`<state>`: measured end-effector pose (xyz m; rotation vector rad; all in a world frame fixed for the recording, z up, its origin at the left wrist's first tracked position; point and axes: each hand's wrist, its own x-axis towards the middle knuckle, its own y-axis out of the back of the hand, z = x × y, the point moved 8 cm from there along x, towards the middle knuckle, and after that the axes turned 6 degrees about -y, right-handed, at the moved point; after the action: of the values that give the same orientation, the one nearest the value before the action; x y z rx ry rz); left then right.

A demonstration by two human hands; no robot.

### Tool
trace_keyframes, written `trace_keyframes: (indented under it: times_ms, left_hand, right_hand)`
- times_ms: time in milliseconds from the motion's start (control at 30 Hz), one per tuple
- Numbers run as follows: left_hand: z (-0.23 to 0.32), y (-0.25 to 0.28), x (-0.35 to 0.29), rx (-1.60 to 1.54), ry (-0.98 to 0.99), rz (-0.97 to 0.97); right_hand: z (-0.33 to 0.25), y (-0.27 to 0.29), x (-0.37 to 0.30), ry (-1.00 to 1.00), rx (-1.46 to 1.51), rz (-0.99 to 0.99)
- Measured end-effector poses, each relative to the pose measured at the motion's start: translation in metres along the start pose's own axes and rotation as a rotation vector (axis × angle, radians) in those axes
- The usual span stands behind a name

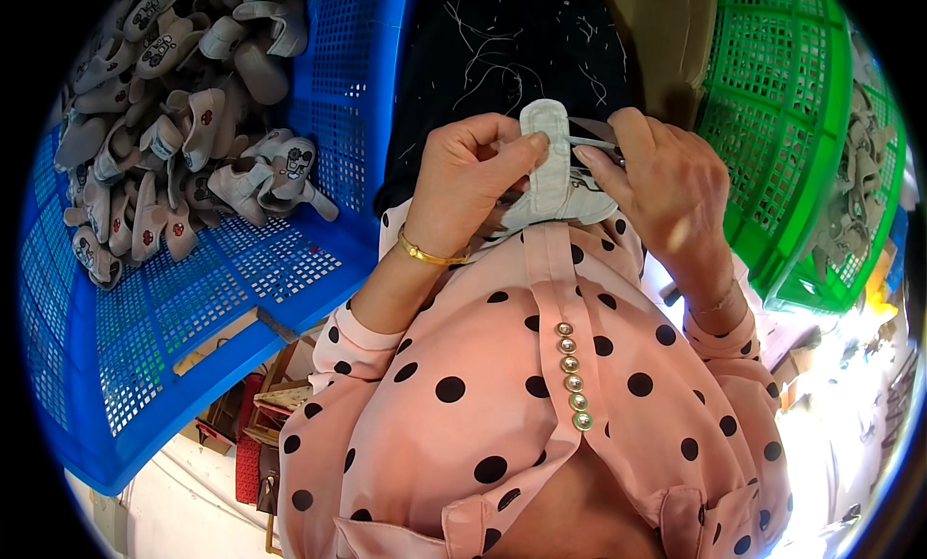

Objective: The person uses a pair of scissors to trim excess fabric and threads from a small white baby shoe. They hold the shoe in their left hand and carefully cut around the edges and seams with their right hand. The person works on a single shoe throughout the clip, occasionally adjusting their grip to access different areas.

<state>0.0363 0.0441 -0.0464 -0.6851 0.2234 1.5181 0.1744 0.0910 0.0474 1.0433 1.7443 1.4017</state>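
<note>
My left hand (pixel 473 168) pinches a small pale grey cloth shoe (pixel 547 178) between thumb and fingers, in front of my body. The shoe's stitched strap stands up, its rounded end pointing away from me. A dark printed drawing shows in part on the shoe's right side. My right hand (pixel 671 173) is closed at the shoe's right edge. A thin, pale, pointed metal tool (pixel 591 143) reaches from its fingers to the strap; the rest of the tool is hidden by the fingers, so I cannot tell its kind.
On the left, a blue plastic basket (pixel 338 86) holds a heap of similar small shoes (pixel 198 125). To the right stands a green plastic basket (pixel 763 125), with more shoes (pixel 855 187) beyond it. Loose thread ends cling to the dark cloth (pixel 512 47) over my lap.
</note>
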Motion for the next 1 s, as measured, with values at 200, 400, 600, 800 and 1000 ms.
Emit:
trace_keyframes:
  times_ms: [200, 400, 600, 800, 1000]
  left_hand:
    - [-0.004, -0.003, -0.002, -0.057, 0.033, -0.039]
    - [-0.018, -0.013, -0.004, -0.11, 0.11, -0.058]
    - [-0.017, 0.001, -0.002, -0.192, 0.112, 0.047]
    - [-0.015, 0.0, -0.002, -0.179, 0.093, -0.01]
    - [-0.012, 0.0, -0.004, -0.181, 0.12, -0.014]
  right_hand:
    - [0.011, -0.024, -0.008, -0.182, 0.246, -0.073]
    - [0.041, -0.059, -0.013, -0.658, 1.782, -0.193]
    - [0.036, -0.005, -0.005, -0.168, 0.497, -0.045]
    - [0.01, -0.003, -0.006, 0.077, 0.074, -0.082]
    - [0.001, -0.009, -0.002, 0.142, -0.026, -0.113]
